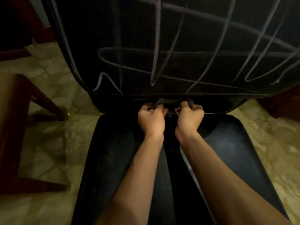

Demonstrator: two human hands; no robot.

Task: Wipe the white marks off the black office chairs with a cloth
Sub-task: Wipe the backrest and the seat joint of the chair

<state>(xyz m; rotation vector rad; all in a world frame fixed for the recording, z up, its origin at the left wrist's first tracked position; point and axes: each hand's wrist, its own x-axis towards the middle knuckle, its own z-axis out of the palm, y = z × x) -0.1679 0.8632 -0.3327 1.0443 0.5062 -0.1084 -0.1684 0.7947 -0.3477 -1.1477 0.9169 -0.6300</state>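
A black office chair fills the view. Its backrest (178, 38) is covered with long crossing white marks (155, 46). The seat (235, 151) lies below, with a pale smudge on its right half. At the gap between seat and backrest, my left hand (151, 119) and my right hand (189, 117) sit side by side with fingers curled. Both grip a dark grey cloth (168, 102) that stretches between them along the base of the backrest. Most of the cloth is hidden by my fingers and the shadow.
A dark wooden furniture piece (19, 127) with slanted legs stands on the left. The floor (53, 143) is pale yellow-green and patterned. More dark wooden furniture (282, 103) shows at the right edge. The room is dim.
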